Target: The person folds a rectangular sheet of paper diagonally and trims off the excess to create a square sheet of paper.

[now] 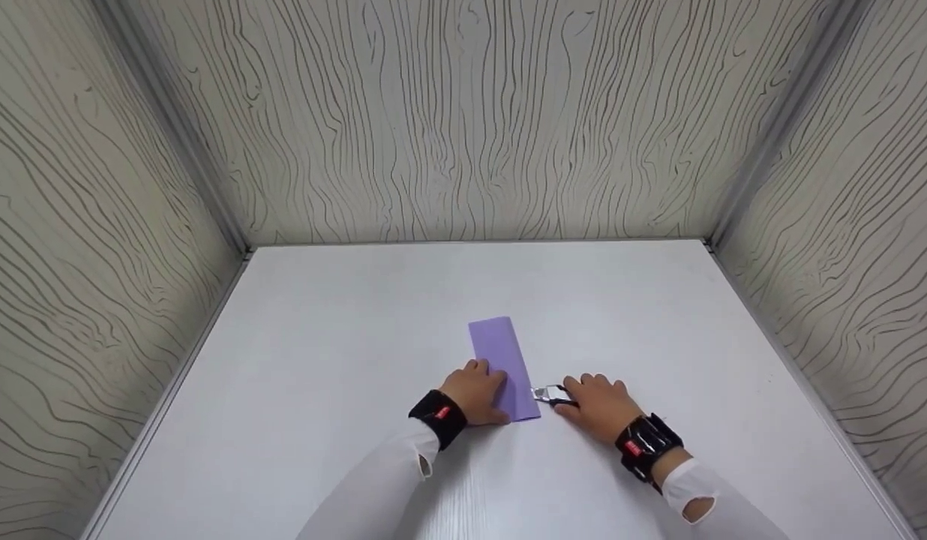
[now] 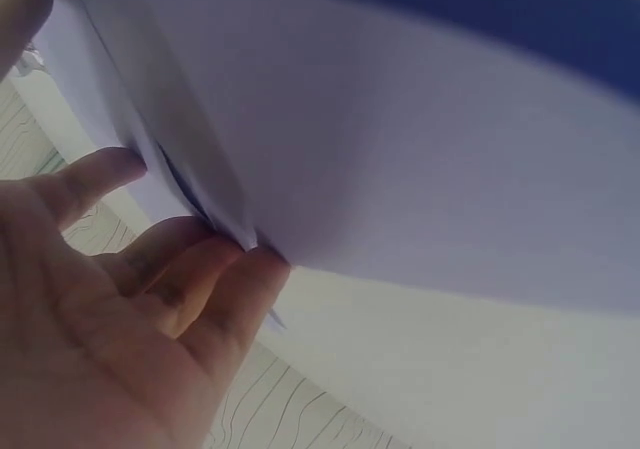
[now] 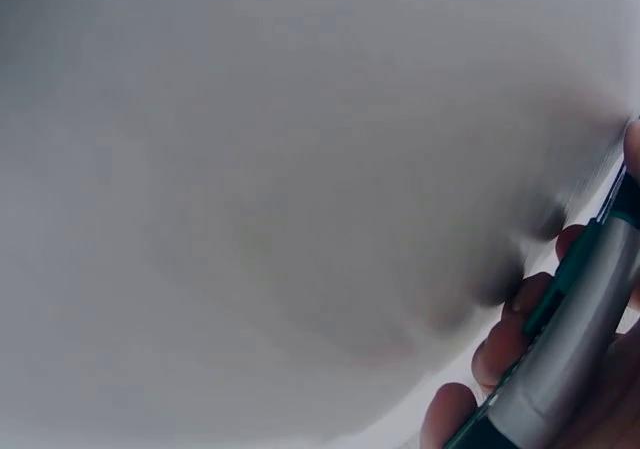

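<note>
A folded sheet of purple paper [image 1: 501, 345] lies on the white table. My left hand [image 1: 475, 391] rests over its lower left part, the fingertips pressing on it. In the left wrist view the paper [image 2: 420, 149] bulges close to the camera, with the left fingers [image 2: 235, 299] touching its folded edges. My right hand [image 1: 602, 405] grips a hand tool [image 1: 551, 394] with a shiny metal head, which meets the paper's right edge. The right wrist view shows the tool's silver and dark green handle [image 3: 570, 339] with fingers curled around it. Its exact kind is unclear.
The white tabletop [image 1: 343, 315] extends around both hands. Panels with a wood-grain pattern [image 1: 463, 120] rise at the back and both sides, joined by grey metal posts [image 1: 175, 124]. Black straps [image 1: 647, 448] circle the wrists.
</note>
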Motion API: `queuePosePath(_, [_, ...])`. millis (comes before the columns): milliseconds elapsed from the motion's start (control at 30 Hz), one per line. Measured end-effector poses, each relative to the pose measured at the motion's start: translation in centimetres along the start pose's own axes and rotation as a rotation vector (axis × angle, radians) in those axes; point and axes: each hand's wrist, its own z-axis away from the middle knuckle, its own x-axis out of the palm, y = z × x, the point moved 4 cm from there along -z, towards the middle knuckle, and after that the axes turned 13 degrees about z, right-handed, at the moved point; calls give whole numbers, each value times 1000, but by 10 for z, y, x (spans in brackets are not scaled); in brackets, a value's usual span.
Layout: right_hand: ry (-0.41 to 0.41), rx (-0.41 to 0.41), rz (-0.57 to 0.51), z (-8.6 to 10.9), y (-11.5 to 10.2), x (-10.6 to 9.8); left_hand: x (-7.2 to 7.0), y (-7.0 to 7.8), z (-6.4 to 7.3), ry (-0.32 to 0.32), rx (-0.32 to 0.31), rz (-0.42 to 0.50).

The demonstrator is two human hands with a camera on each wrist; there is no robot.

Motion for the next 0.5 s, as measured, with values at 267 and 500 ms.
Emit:
queuePosePath(267, [38,-8,10,-2,3,2,-3,1,1,-30,-22,2])
queuePosePath(500, [12,-5,12,-3,1,-2,-5,5,4,-48,-33,-26])
